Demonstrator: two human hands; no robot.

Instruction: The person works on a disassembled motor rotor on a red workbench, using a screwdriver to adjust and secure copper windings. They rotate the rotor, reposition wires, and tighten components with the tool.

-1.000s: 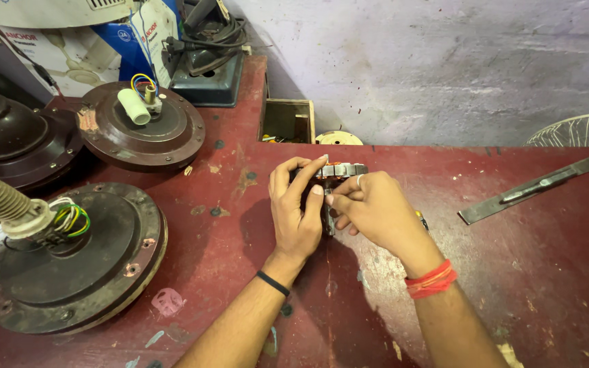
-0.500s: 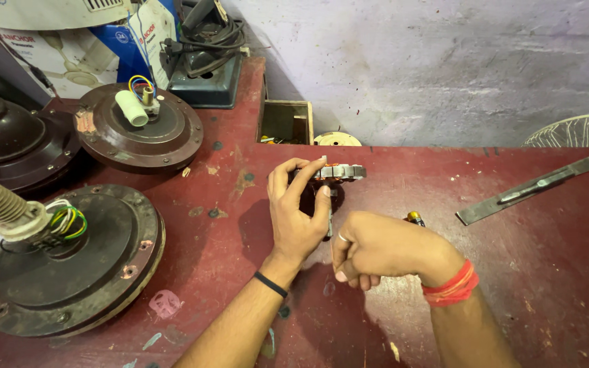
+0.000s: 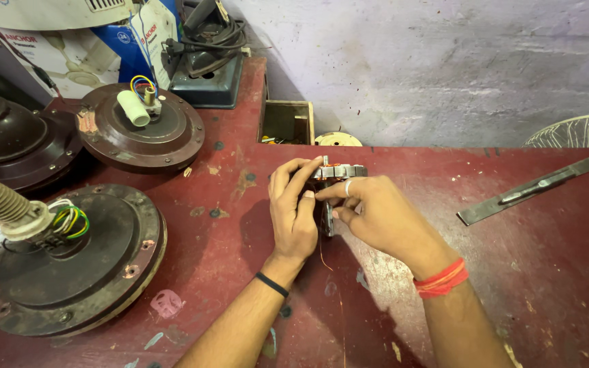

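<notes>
Both hands meet mid-bench: the left hand (image 3: 294, 217) props a ribbed grey metal stator ring (image 3: 335, 174) on edge on the scuffed red bench (image 3: 547, 272), while the right hand (image 3: 369, 211) pinches a thin copper wire (image 3: 322, 252) at its rim. Winding work seems in hand; the next move calls for fine fingertip tension. Left of them lie round, dusty brown fan motor housings (image 3: 69, 272), and a flat steel bar (image 3: 530, 196) to the right.

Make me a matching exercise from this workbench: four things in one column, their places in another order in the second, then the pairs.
1. stator ring
2. flat metal bar
3. black wristband
4. white tube

A. on the motor housing at the back left
B. lying at the right of the table
C. on the left forearm
D. between both hands

Pairs: 1-D, 2-B, 3-C, 4-A
</notes>
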